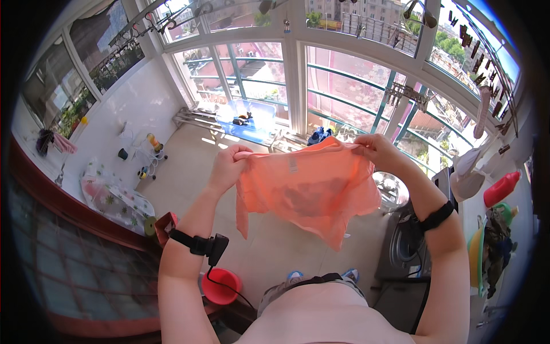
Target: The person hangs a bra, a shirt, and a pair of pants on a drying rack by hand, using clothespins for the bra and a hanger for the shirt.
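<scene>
A thin orange-pink garment (279,189), probably a shirt, hangs stretched between my two hands at chest height. My left hand (227,168) pinches its upper left corner. At the upper right edge, my right hand (377,151) grips the cloth with bent fingers. A small label shows near the top, and a darker printed patch shows through the middle. The lower edge droops unevenly, with one pointed end on the left and another at the lower right. Black straps circle both of my forearms, the left one carrying a small device with a cable.
A front-loading washing machine (397,249) stands at right, near a red bottle (502,189) and a basin (475,258) with dark clothes. A red bucket (221,286) is on the floor at lower left. Clothespins (406,95) hang by the windows; a bench (197,120) holds a blue container (262,118).
</scene>
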Motion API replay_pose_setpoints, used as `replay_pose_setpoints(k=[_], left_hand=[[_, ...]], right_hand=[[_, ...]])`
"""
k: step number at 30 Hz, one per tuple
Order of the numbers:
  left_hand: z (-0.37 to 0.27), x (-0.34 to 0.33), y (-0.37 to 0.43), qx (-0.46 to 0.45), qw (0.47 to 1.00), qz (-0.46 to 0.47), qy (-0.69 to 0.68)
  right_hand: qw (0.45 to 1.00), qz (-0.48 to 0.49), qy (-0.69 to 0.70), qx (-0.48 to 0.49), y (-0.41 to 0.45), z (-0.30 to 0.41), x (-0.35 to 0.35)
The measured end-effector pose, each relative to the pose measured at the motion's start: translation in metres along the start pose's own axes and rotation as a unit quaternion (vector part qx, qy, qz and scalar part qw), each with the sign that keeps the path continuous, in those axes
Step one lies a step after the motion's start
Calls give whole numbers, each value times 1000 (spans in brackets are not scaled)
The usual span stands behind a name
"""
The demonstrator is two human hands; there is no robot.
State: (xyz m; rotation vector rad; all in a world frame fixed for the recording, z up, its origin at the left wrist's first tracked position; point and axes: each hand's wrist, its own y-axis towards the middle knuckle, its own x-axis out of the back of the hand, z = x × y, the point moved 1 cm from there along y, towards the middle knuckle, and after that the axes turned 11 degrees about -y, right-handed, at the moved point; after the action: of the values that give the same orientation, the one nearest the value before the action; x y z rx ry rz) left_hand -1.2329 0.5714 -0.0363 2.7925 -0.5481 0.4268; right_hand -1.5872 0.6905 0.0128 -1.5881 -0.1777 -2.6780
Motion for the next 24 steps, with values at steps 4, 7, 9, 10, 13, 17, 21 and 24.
replay_pose_setpoints(k=[4, 7, 9, 10, 13, 17, 21, 24], left_hand=[[-69, -2, 3, -77, 984, -3, -157], [-69, -6, 3, -79, 964, 9, -252], [-47, -23, 5, 39, 964, 260, 43], [-44, -28, -1, 65, 951, 301, -38], [-53, -51, -17, 74, 886, 457, 15], [-68, -103, -15, -3, 961, 275, -6], [-94, -143, -11, -101, 982, 143, -74], [-72, -147, 6, 38, 968, 153, -198]], right_hand=[[976, -114, 184, 23, -7, 7, 39], [920, -151, 361, -6, -6, 2, 39], [973, -223, -67, 3, -3, -21, 30], [971, -238, 12, -4, 0, -17, 29], [973, -214, 54, 66, 4, -6, 7], [969, -153, 175, 85, 10, 36, -1], [982, -101, 110, 113, 7, 67, -5], [975, -106, 181, 66, 3, 64, 0]])
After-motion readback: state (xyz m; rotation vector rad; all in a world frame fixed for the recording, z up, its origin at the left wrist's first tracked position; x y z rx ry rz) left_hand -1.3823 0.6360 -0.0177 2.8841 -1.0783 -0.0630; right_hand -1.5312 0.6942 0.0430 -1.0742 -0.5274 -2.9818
